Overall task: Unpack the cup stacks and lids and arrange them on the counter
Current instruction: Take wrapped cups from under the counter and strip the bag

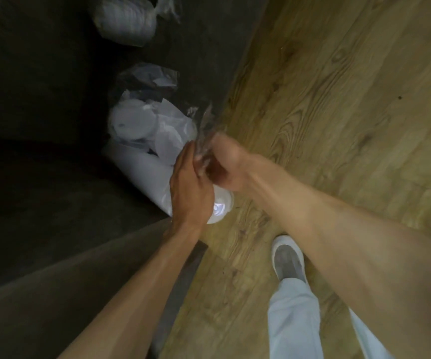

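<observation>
Counter: dark surface filling the left of the head view; its edge runs diagonally from upper centre to lower left, bordering the wood-grain floor.
Cup stack: white sleeve of nested cups lying on its side near the counter edge, its rim end reaching just past that edge.
Lids: loose white discs heaped just behind the cup stack, partly under clear plastic wrap.
Second bundle: white stacked items in a clear bag, farther back on the counter, well apart from the hands.
Left hand: laid over the near end of the cup stack with fingers straight and together, fingertips touching the crumpled film; it hides much of the stack's near end.
Right hand: blurred; fingers curled around a twist of clear film directly above the cup stack.
Obstruction: both forearms cross the lower frame; the film and hands cover where wrap meets cups.
Foot: grey-and-white shoe on the floor beneath pale trousers.
</observation>
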Tool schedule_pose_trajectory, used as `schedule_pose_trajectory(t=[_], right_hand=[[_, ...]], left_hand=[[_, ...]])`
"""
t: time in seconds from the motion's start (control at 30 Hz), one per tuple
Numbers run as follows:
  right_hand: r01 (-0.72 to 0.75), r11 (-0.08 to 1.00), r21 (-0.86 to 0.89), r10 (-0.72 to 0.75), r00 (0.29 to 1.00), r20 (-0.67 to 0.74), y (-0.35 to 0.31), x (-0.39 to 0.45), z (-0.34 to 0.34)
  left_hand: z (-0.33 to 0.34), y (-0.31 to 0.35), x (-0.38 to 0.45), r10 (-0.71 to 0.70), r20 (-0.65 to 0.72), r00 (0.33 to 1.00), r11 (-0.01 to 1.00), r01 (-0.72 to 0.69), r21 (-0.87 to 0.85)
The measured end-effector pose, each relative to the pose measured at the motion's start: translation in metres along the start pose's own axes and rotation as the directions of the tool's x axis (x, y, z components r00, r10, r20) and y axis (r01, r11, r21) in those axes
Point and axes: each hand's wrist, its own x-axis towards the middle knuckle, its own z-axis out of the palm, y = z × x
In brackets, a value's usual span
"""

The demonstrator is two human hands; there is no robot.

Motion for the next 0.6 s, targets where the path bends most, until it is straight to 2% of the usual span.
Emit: schedule_pose_trajectory(t=[0.07, 0.13, 0.23, 0.37, 0.53, 0.6], right_hand=[[-0.012, 0.999, -0.029, 0.015, 0.996, 0.090, -0.012, -0.007, 0.009], [-0.022, 0.991, -0.129, 0.034, 0.995, 0.096, -0.019, -0.011, 0.020], [-0.032, 0.963, -0.268, 0.041, 0.999, 0.027, -0.019, -0.007, 0.029], [0.008, 0.933, -0.361, -0.053, 0.992, -0.114, -0.013, -0.003, 0.036], [0.036, 0.910, -0.414, -0.146, 0.961, -0.236, -0.001, -0.002, 0.035], [0.055, 0.904, -0.425, -0.172, 0.955, -0.243, -0.002, -0.008, 0.030]], left_hand=[[-0.007, -0.003, -0.001, 0.050, 0.021, 0.999, 0.999, -0.050, 0.008], [-0.013, 0.002, -0.004, 0.097, 0.028, 0.995, 0.995, -0.098, 0.032], [-0.025, 0.014, -0.004, 0.097, 0.066, 0.993, 0.994, -0.101, 0.050], [-0.039, 0.012, -0.007, 0.153, 0.129, 0.980, 0.985, -0.161, 0.057], [-0.026, -0.024, -0.040, 0.261, 0.010, 0.965, 0.965, -0.261, 0.011], [-0.018, -0.039, -0.058, 0.282, -0.011, 0.959, 0.959, -0.281, 0.035]])
